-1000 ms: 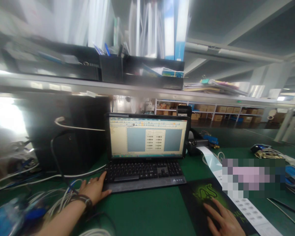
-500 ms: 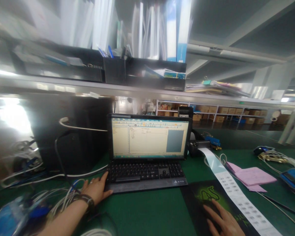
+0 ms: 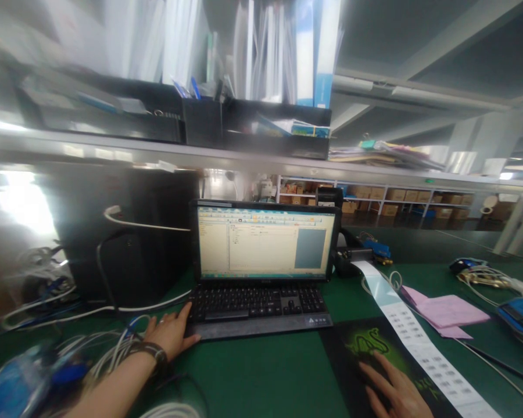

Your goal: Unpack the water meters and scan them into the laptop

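My left hand lies flat and open on the green table, fingers spread, thumb against the left end of the black keyboard. A dark band circles that wrist. My right hand rests at the bottom edge, fingers draped over a dark mouse that is mostly hidden under it. The mouse sits on a black mouse pad with a green logo. Behind the keyboard a monitor shows a window with a pale list panel.
A black computer tower stands left of the monitor, with white and blue cables piled by my left arm. A long strip of printed labels runs from a small printer past pink papers. A shelf of binders hangs overhead.
The screen switched from a barcode label preview to a list window. Both hands stayed where they were; the view shifted only slightly.
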